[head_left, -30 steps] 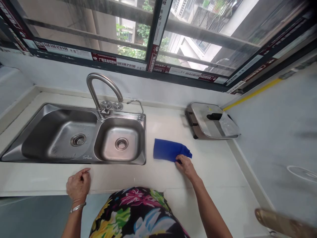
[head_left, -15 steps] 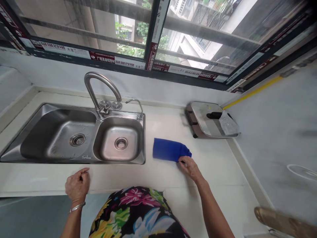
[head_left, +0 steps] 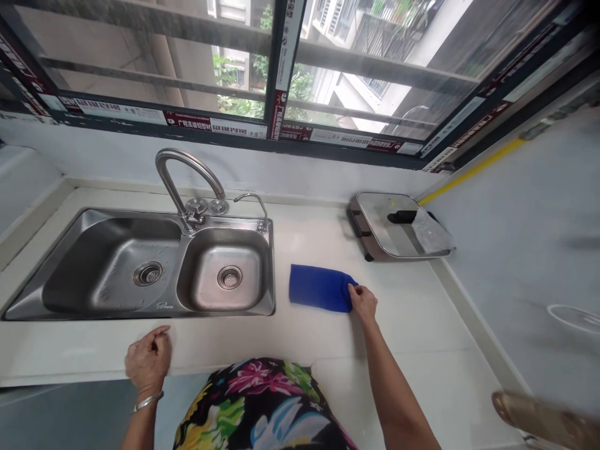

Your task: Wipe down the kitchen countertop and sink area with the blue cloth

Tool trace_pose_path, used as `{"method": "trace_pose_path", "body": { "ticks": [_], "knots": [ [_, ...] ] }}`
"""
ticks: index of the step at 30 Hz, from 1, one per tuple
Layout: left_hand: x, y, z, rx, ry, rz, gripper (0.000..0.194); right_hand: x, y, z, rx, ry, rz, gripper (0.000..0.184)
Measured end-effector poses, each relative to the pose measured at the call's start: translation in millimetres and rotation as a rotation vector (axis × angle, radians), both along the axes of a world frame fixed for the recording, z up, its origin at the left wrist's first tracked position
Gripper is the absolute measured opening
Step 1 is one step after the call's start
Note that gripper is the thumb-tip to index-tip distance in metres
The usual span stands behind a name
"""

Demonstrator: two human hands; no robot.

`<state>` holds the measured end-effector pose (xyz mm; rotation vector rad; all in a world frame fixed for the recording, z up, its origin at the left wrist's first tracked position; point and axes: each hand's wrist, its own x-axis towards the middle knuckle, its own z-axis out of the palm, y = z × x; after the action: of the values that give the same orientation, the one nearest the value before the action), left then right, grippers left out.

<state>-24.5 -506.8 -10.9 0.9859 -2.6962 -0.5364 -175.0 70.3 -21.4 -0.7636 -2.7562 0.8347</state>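
Note:
A folded blue cloth (head_left: 319, 287) lies flat on the pale counter, just right of the double sink. My right hand (head_left: 363, 303) pinches the cloth's right end between thumb and fingers. My left hand (head_left: 149, 357) rests at the counter's front edge, before the sink, with its fingers curled in and a silver bangle on the wrist. Nothing shows in the left hand, though the inside of its curl is partly hidden.
The steel double sink (head_left: 162, 306) with a curved faucet (head_left: 190, 164) and a small thin tap (head_left: 255, 199) takes up the left. A lidded electric pan (head_left: 398, 228) with a plastic bag (head_left: 432, 232) on it stands at the back right. A window (head_left: 276, 81) runs behind.
My right hand has shifted to the right and slightly up along the cloth's right end, whose folded corner now lies flatter. The left hand has hardly moved. The view has shifted slightly.

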Motion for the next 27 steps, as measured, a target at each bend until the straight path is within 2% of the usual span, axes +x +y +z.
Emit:
{"method": "trace_pose_path", "body": {
  "ticks": [4,9,13,17,21,27],
  "knots": [
    [-1,3,5.4,0.028,-0.003,0.012,0.035,-8,7,0.8,-0.02,0.037,-0.008,0.055],
    [-1,4,5.1,0.03,0.006,0.014,0.036,-15,20,7.1,0.004,0.072,-0.098,0.055],
    [-1,3,3.9,0.036,0.019,0.012,0.035,-21,17,5.3,-0.025,0.074,-0.108,0.053],
    [-1,2,6.3,0.035,0.006,0.002,0.035,-23,14,5.1,-0.104,0.046,-0.105,0.052],
    [-2,5,8.8,0.016,0.007,0.007,0.037,-19,24,8.8,-0.224,-0.053,-0.074,0.048],
    [-2,4,4.0,-0.01,0.005,0.017,0.038,-10,33,8.4,-0.382,-0.159,-0.018,0.043]
  ]
}}
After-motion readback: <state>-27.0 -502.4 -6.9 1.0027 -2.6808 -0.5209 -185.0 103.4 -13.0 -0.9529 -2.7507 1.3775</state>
